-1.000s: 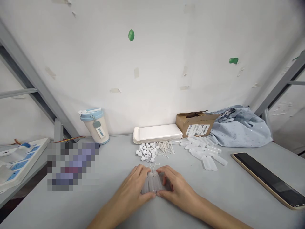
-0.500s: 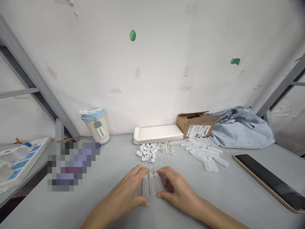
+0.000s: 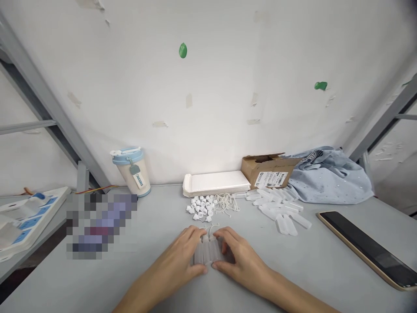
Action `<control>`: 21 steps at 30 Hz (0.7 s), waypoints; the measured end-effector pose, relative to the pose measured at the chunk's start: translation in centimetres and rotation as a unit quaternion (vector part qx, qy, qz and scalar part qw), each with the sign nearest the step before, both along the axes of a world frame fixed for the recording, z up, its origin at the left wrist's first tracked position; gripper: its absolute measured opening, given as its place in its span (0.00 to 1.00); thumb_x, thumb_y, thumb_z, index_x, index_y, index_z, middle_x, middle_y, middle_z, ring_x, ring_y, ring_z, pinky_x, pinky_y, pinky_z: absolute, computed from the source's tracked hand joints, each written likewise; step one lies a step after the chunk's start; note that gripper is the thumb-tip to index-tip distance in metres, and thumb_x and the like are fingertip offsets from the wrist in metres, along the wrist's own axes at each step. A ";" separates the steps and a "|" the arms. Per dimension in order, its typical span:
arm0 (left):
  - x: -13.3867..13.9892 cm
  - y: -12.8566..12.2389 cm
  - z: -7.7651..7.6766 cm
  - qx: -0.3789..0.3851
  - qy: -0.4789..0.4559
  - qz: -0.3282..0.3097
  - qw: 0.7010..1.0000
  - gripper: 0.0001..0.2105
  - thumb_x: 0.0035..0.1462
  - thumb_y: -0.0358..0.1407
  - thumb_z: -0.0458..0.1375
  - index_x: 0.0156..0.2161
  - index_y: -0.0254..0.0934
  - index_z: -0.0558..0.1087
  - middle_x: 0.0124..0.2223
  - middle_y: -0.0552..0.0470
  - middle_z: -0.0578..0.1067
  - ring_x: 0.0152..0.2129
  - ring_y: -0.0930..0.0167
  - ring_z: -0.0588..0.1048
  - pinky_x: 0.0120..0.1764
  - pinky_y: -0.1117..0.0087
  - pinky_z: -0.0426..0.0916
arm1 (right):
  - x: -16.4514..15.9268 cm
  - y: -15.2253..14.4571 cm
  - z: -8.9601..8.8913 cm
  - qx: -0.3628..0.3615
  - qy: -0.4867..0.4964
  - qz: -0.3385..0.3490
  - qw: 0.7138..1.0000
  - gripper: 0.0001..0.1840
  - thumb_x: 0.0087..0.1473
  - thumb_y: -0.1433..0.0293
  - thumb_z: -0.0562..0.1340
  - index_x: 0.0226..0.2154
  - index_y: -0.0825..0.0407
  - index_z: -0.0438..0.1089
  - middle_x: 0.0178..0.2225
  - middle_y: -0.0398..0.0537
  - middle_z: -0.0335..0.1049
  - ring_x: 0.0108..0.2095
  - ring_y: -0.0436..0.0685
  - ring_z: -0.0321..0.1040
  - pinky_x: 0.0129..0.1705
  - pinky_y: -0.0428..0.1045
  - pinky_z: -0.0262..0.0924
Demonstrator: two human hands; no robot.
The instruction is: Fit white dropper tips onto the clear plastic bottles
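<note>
Several small translucent plastic bottles (image 3: 207,253) lie side by side on the grey table (image 3: 156,284) between my hands, with thin white strings at their tops. My left hand (image 3: 183,256) closes on the row from the left, fingertips at the necks and thumb near the bases. From the right, my right hand (image 3: 240,254) grips it the same way, fingers curled and thumb at the lower end. Just beyond the bottles is a pile of white caps (image 3: 201,206), and beside it a tangle of white strings (image 3: 226,202). More translucent bottles (image 3: 275,204) lie loose to the right.
Along the wall stand a cream cup (image 3: 134,176) with a blue lid, a long white box (image 3: 216,181), a cardboard box (image 3: 269,171) and light blue cloth (image 3: 329,178). A phone (image 3: 368,248) lies right. Left are a power strip (image 3: 32,219) and a pixelated item (image 3: 104,224).
My hands have pressed slightly closer, and the bottles between them now sit tightly together where small gaps showed before. The thumbs have moved up a little.
</note>
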State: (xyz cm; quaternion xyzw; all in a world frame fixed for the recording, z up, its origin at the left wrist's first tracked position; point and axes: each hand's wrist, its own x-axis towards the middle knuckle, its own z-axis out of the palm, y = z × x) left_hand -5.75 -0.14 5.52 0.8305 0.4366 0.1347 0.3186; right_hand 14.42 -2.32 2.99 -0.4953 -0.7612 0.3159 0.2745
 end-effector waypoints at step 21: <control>-0.7 1.5 1.1 -0.021 -0.043 0.075 0.996 0.22 0.51 0.45 0.57 0.50 0.42 0.63 0.42 0.51 0.69 0.36 0.65 0.70 0.39 0.66 0.65 | 2.4 0.5 1.4 -0.015 0.005 0.045 0.999 0.28 0.43 0.70 0.68 0.48 0.48 0.61 0.42 0.46 0.60 0.36 0.53 0.63 0.37 0.48 0.62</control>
